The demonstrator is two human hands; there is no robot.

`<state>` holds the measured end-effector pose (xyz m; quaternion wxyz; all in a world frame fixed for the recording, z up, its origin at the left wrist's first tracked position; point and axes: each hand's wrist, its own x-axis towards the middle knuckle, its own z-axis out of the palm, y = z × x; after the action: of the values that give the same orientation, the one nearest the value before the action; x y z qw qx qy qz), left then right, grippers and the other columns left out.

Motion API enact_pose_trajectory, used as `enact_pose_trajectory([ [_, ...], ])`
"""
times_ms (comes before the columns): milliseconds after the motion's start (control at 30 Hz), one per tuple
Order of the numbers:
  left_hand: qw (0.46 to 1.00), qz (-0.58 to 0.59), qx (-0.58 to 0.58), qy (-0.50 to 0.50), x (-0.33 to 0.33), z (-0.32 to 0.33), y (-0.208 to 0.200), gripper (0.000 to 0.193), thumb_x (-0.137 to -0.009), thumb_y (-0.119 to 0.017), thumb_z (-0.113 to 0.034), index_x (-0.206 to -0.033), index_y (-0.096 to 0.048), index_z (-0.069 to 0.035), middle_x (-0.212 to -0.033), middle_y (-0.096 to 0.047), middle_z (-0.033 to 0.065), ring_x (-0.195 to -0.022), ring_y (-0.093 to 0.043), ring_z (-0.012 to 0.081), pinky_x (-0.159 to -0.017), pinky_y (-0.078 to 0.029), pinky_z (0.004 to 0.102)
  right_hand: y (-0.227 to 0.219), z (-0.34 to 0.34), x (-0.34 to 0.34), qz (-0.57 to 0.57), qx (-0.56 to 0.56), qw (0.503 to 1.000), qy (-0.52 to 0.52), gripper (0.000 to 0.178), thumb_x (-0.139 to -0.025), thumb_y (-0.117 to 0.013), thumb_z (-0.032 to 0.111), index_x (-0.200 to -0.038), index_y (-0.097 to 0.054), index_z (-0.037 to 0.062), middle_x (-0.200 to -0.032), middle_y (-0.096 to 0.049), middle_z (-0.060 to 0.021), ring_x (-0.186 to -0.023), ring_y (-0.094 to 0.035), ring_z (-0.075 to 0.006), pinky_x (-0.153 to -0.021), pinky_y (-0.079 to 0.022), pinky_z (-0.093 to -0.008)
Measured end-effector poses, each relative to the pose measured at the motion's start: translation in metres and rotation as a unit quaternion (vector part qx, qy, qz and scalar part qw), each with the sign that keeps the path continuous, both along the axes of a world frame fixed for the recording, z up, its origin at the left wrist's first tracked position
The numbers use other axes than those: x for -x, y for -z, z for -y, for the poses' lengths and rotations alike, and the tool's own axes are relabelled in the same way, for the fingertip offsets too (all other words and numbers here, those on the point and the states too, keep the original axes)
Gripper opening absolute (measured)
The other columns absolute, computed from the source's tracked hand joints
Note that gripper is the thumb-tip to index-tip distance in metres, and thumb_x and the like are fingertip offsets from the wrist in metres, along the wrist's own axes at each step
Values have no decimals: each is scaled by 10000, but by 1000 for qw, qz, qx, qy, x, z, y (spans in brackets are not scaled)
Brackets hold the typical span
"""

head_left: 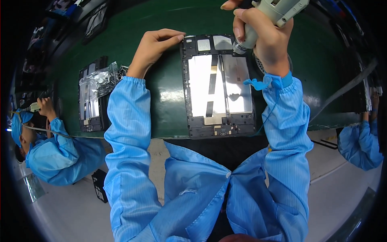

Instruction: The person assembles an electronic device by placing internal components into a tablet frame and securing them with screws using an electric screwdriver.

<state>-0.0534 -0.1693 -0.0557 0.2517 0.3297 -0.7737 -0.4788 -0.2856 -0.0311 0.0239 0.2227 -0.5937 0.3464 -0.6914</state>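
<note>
While lying flat on green table [165, 115], at upper middle of the frame: one tablet [221, 84], opened, long axis near top-to-bottom, slightly slanted. Located between both hands' sides, mostly below fingertip level in the frame. Left hand [155, 45]: narrow, thumb and finger together at tablet's upper left corner; actual pinch impossible to tell. Right hand [268, 35]: wrapped around driver [280, 10], above tablet's upper right corner. Nearer to that corner: right hand; driver contact impossible to tell.
</note>
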Motion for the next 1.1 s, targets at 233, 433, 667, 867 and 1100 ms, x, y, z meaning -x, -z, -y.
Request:
enact_pose_trajectory([
  [233,985,-108,105,-89,5,-8,6,210,-883,-757,-124,-1081,-736,-59,-974,-700,16,-865,-627,107,-777,-494,251,-14,-10,-12,144,-94,985,-23,242,-819,-567,-46,-1054,-623,-64,-878,-692,-152,-512,-573,-135,-460,-470,-258],
  [433,907,-79,403,96,39,-71,-30,327,-713,-859,-177,-1009,-763,-75,-936,-676,22,-843,-600,162,-750,-409,283,-20,-14,-17,162,-110,980,-25,259,-792,-576,-35,-1044,-621,-77,-886,-690,-166,-513,-570,-144,-459,-461,-262],
  [667,908,-107,394,90,48,-83,-15,268,-724,-853,-246,-943,-772,-115,-898,-672,-31,-780,-567,135,-734,-362,295,-31,-24,-27,166,-126,977,-34,282,-788,-590,-2,-1058,-618,-79,-885,-685,-172,-516,-570,-146,-463,-461,-268],
  [867,899,-137,405,89,49,-83,-12,208,-730,-842,-200,-906,-766,-117,-890,-683,-32,-748,-556,144,-691,-379,288,-31,-26,-29,162,-126,978,-44,286,-798,-590,6,-1070,-616,-81,-892,-683,-170,-519,-564,-138,-470,-460,-269],
  [1100,890,-144,425,84,52,-81,-11,191,-721,-844,-185,-890,-776,-128,-840,-681,-35,-737,-551,157,-661,-434,285,24,24,10,-309,283,903,98,188,-938,-625,28,-1111,-699,38,-744,-671,-75,-567,-649,-155,-519,-570,-258],
])
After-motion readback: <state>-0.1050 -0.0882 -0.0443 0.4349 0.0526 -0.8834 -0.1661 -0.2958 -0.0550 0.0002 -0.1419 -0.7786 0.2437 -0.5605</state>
